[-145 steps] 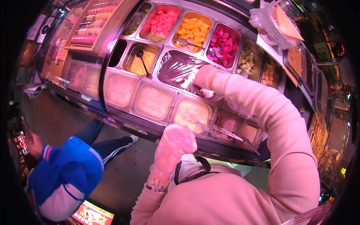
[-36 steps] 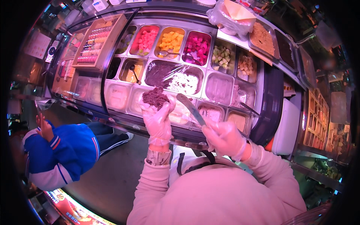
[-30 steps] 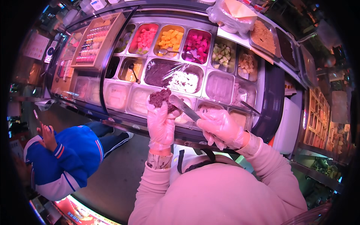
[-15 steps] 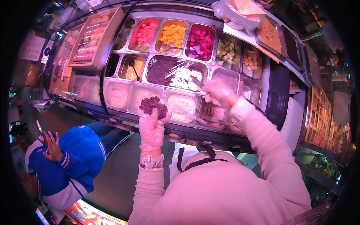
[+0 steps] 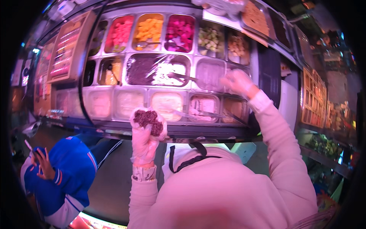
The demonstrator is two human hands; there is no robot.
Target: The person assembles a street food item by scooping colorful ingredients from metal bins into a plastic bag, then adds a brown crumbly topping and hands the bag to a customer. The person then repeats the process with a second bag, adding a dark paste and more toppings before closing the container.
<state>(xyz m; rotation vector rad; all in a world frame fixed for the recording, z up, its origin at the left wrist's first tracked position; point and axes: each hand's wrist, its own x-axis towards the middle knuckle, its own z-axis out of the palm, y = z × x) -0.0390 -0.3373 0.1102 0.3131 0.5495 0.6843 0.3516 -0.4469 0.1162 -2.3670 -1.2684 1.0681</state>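
Observation:
In a clear glove, my left hand (image 5: 143,147) is closed around a soft white piece (image 5: 162,131) heaped with a dark red-purple grainy filling (image 5: 148,121). It is held over the counter's front edge. My right hand (image 5: 239,83), also gloved, is over the metal pans at the right, with its fingers bent and blurred. A dark flat spatula (image 5: 183,76) rests apart from it, with its blade in the pan of dark purple filling (image 5: 143,70), which is partly covered by shiny clear film. Just right of that stands a pale, translucent-looking pan (image 5: 209,74).
Along the back are pans of pink cubes (image 5: 119,33), yellow cubes (image 5: 148,30), magenta cubes (image 5: 179,32) and pale green cubes (image 5: 209,40). Pans of white cream (image 5: 166,105) line the front, some with utensils. A person in a blue jacket (image 5: 68,164) is at the left, holding a phone.
My right hand has let go of the spatula and moved right, leaving it in the dark filling. My left hand still holds the filled white piece, now lower in view. The whole view has shifted.

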